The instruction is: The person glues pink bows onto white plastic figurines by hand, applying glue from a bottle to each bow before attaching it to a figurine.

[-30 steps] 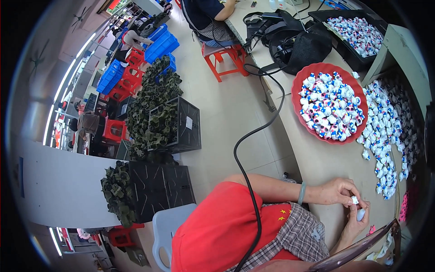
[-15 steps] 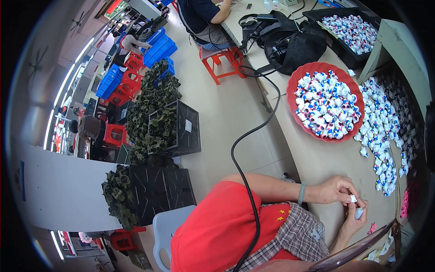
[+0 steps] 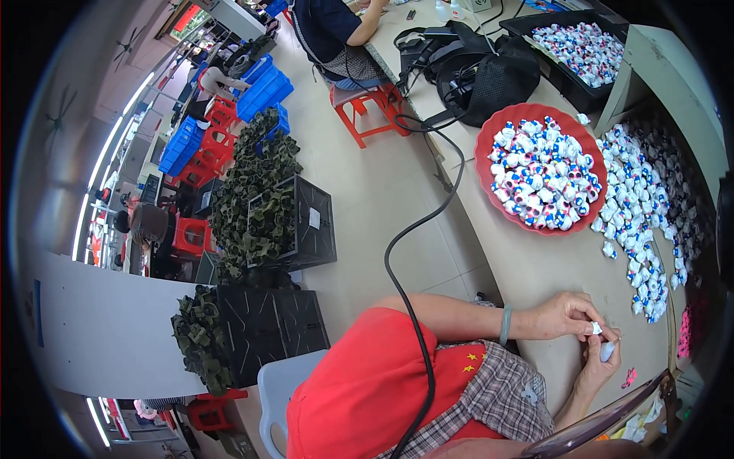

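Observation:
My left hand [image 3: 567, 315], with a pale green bangle [image 3: 505, 325] on its wrist, pinches a small white figure piece [image 3: 596, 328] between thumb and fingers. Just below it, my right hand [image 3: 599, 369] is wrapped round a small pale, bottle-like thing [image 3: 607, 352]; its exact kind is hard to make out. The fingertips of both hands meet closely around the white piece, over the table. Beyond the hands lies a loose heap of small white-and-blue figure pieces [image 3: 648, 283]. A red scalloped bowl [image 3: 489, 191] holds many similar pieces with pink and blue parts.
A small pink piece [image 3: 628, 378] lies near my right hand. Farther along the table are a black bag [image 3: 497, 88] and a black tray [image 3: 589, 93] of pieces. A black cable [image 3: 388, 260] hangs across the view. Dark crates [image 3: 313, 222] stand left; another person [image 3: 332, 34] sits beyond.
The view has shifted slightly, so the bowl and heap appear a little farther left. Both hands keep nearly the same pose, still holding the white piece and the pale bottle-like thing.

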